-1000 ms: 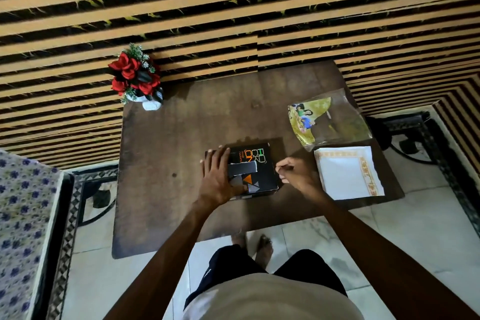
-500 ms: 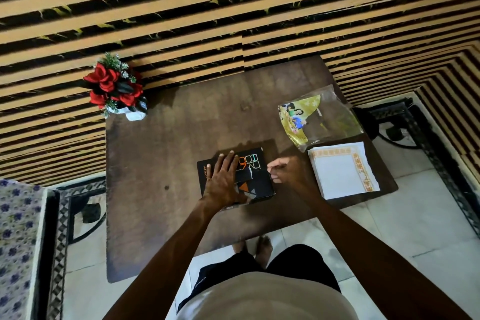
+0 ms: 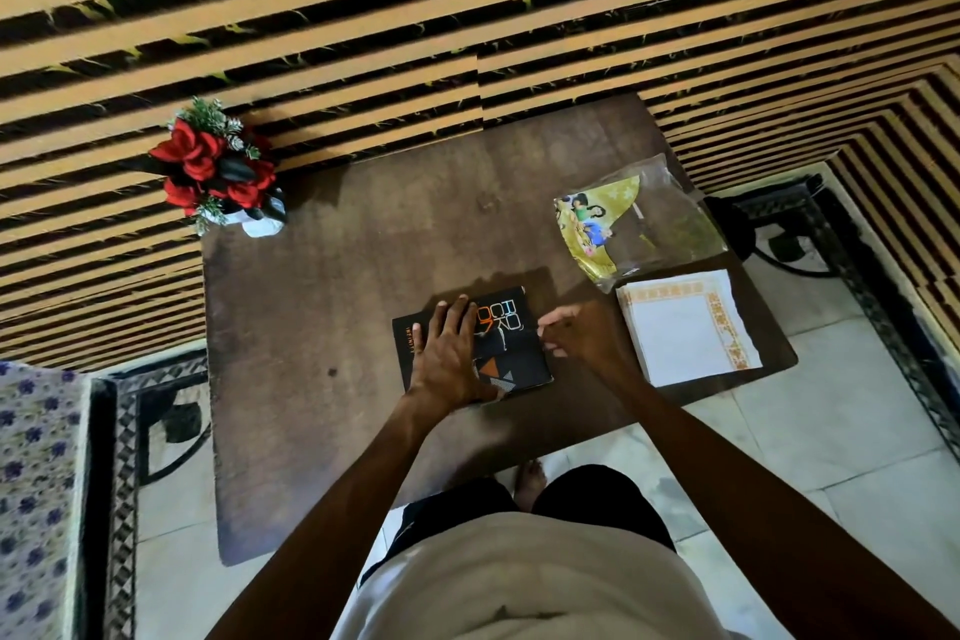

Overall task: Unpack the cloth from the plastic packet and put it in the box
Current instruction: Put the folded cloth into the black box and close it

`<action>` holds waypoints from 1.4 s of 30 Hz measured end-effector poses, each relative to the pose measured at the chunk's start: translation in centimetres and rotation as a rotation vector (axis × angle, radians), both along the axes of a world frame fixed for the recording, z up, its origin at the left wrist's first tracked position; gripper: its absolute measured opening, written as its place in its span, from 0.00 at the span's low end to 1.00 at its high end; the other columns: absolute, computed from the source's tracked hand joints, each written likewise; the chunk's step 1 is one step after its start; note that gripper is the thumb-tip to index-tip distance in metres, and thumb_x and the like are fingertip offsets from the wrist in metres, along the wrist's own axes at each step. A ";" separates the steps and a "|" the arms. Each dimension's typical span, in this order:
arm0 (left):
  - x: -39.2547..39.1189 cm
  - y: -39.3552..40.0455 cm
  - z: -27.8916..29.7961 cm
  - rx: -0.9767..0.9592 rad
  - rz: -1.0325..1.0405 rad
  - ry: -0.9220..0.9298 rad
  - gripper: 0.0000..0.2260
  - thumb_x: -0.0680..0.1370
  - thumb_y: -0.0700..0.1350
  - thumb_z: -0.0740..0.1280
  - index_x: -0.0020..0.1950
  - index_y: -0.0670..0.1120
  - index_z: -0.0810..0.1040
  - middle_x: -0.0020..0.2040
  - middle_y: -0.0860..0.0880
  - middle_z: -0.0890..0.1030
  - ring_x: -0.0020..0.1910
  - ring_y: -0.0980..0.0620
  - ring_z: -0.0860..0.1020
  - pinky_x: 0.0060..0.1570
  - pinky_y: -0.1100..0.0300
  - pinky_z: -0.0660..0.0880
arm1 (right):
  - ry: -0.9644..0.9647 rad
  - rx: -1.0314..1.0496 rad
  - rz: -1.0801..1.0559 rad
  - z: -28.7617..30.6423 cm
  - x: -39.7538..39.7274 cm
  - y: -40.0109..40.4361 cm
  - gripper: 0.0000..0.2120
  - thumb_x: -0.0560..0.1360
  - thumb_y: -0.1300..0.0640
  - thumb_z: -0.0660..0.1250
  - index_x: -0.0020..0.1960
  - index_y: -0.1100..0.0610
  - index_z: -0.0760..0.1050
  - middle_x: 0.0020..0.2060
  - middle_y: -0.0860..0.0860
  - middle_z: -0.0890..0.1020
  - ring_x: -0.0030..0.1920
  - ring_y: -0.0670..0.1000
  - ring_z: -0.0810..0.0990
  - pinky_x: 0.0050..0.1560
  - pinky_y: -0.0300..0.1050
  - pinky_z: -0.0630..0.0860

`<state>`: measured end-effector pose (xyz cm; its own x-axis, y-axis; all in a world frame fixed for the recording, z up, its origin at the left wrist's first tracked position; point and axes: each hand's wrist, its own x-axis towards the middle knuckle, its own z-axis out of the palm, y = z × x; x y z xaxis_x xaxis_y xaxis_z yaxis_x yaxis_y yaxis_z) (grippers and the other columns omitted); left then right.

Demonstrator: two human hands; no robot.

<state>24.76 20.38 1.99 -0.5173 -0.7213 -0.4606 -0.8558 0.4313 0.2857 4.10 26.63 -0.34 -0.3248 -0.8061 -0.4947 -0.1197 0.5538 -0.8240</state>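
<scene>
A flat black box with orange and white print lies closed near the front middle of the brown table. My left hand presses flat on its lid, fingers spread. My right hand hovers at the box's right edge, fingers loosely curled and touching or almost touching that edge. To the right lies a folded white cloth with an orange patterned border. Behind it sits a clear plastic packet holding a yellow printed card.
A small pot of red artificial flowers stands at the table's far left corner, against a striped wall. Black metal frames flank the table on both sides. A blue-flowered fabric is at the left. My feet are under the table's front edge.
The view has shifted. My left hand slid a little left on the lid and stays flat. My right hand opened slightly at the box's right edge. Cloth and packet are unmoved.
</scene>
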 end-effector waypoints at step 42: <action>-10.0 0.6 -3.0 -0.117 -0.071 -0.216 0.66 0.45 0.73 0.74 0.76 0.43 0.61 0.78 0.36 0.54 0.75 0.30 0.55 0.64 0.25 0.46 | -0.078 0.382 -0.008 -1.0 -24.3 5.8 0.11 0.66 0.63 0.77 0.47 0.57 0.80 0.48 0.56 0.84 0.43 0.53 0.82 0.46 0.46 0.76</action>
